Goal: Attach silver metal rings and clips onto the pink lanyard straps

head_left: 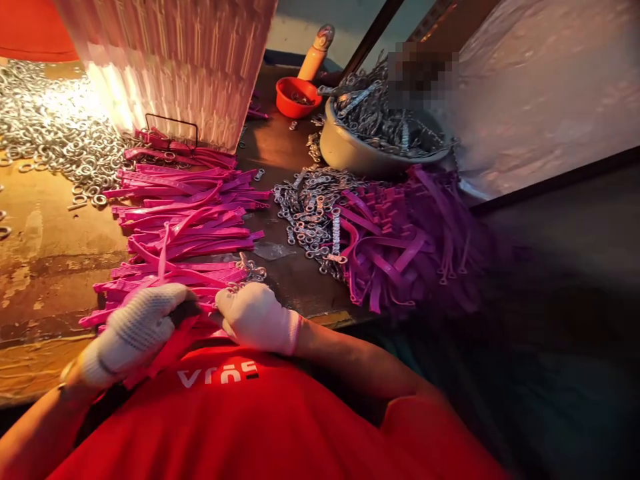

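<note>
Both hands wear white knitted gloves and sit close together at the table's near edge, just in front of the red shirt. My left hand (143, 327) is closed on a pink strap (163, 257), which sticks up above the fingers. The thumb side of that glove looks dark. My right hand (260, 317) is closed in a pinch near the same strap's end; its fingertips partly hide what lies between them. Under and beyond the hands lie bundles of pink straps (185, 237). Several small metal links (254, 268) rest just past my right hand.
To the right is a heap of finished-looking pink straps (395, 247) beside piled metal links (310, 207). A grey basin (345, 143) holds metal chain pieces. Behind stand a red bowl (285, 103), a bottle (314, 57) and a ribbed translucent panel (175, 67). Metal rings (55, 133) cover the left.
</note>
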Available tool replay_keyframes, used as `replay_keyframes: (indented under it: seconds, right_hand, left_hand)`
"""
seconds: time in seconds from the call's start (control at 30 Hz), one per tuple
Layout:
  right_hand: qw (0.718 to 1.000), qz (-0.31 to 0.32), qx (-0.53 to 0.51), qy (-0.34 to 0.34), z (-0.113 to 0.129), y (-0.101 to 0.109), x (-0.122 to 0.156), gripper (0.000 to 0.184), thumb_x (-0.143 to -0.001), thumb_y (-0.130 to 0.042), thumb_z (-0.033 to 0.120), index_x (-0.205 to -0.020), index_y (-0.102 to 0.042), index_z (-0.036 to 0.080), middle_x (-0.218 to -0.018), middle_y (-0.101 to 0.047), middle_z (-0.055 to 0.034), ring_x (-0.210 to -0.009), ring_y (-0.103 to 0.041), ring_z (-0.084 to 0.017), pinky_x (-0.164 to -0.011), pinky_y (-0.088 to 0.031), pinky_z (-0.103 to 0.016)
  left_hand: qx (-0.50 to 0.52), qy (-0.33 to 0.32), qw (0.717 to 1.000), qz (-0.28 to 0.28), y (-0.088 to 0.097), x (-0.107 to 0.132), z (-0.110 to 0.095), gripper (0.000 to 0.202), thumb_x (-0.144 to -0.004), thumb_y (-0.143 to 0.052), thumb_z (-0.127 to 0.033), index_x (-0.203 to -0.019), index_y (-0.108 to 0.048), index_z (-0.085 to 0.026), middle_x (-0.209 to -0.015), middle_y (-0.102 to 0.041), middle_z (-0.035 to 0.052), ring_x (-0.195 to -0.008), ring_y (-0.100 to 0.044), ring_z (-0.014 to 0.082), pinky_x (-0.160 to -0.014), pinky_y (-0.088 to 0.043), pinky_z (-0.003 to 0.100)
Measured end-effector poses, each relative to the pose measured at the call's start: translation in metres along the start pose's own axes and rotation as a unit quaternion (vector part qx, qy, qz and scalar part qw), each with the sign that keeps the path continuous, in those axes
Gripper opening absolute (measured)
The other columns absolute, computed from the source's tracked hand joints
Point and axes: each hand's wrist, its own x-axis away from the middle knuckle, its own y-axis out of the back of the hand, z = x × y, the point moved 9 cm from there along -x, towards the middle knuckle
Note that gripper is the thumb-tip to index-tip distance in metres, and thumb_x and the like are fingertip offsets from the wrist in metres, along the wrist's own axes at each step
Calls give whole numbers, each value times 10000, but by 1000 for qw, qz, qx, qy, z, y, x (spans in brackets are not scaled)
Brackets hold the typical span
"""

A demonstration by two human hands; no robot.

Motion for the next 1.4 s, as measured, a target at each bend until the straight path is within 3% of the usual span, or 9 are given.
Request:
replay_keyframes:
  seconds: [0.2,0.37,0.53,0.67,0.83,0.97,1.13,1.27,1.4]
  right_hand:
    - [987,-25,-131,-93,-75,13,30,246,-999,-596,434,-945,-680,210,-893,-737,-21,-827,-666,-164,-726,-431,-265]
    - [916,-36,-26,-399,-199,-15,36,238,-1005,-535,274,-1082,-679,99,-995,-728,-186,-928,-695,-276,-784,-459,-343]
    - [859,-20,-5,-511,-233,-49,25,312,-970,-537,239,-1226,-618,79,-1066,-701,-237,-936,-688,-297,-737,-435,-339]
    - [856,-56,-149,-492,-229,-64,24,296,-937,-541,269,-1172,-667,141,-969,-728,-130,-907,-658,-258,-753,-427,-323]
    - [884,-195,-206,-371,-197,-32,28,170,-902,-507,222,-923,-662,155,-957,-704,-168,-941,-626,-275,-849,-467,-387]
    - [922,-229,-250,-189,-119,7,20,225,-981,-470,231,-1159,-605,201,-1022,-710,-96,-882,-647,-218,-814,-510,-353]
    - [978,-199,-46,38,-10,31,3,283,-988,-452,129,-1219,-588,220,-928,-658,-49,-788,-552,-194,-717,-402,-330]
    - [977,-203,5,62,-1,27,6,210,-1003,-430,178,-1074,-628,178,-778,-600,-32,-689,-456,-190,-658,-304,-341]
    - [982,-155,-99,48,-12,26,10,211,-995,-456,224,-932,-651,171,-759,-634,-30,-681,-504,-167,-655,-307,-323]
  left_hand:
    - [-34,33,987,-152,64,16,23,278,-802,-653,-322,-1056,-755,-275,-1024,-743,-34,-921,-640,200,-796,-519,245]
    - [369,254,889,-92,1,6,28,514,-930,-545,-613,-1279,-648,-250,-883,-701,54,-635,-564,145,-468,-382,218]
    - [567,256,783,1,-39,-19,2,544,-882,-602,-622,-1215,-681,-199,-1302,-652,156,-1015,-679,249,-569,-491,246]
    - [542,251,799,-59,-37,-11,11,391,-813,-749,-255,-1186,-677,-160,-1198,-699,139,-941,-700,186,-581,-469,192]
    - [427,230,868,-103,-31,-3,16,263,-914,-672,-392,-1021,-599,-163,-815,-719,45,-496,-582,91,-446,-378,188]
    - [399,215,888,-72,-42,-5,13,346,-947,-595,-480,-800,-519,-176,-601,-594,-11,-416,-454,75,-402,-294,192]
    - [428,178,886,25,-70,-14,2,288,-836,-671,-409,-733,-535,-177,-616,-504,-27,-506,-390,83,-456,-319,211]
    - [424,202,882,40,-73,-8,-8,303,-828,-660,-439,-754,-534,-173,-619,-509,-23,-508,-390,83,-463,-329,213]
    - [309,146,940,16,-54,-1,-25,378,-881,-645,-532,-832,-567,-166,-661,-583,-4,-518,-458,89,-466,-347,205]
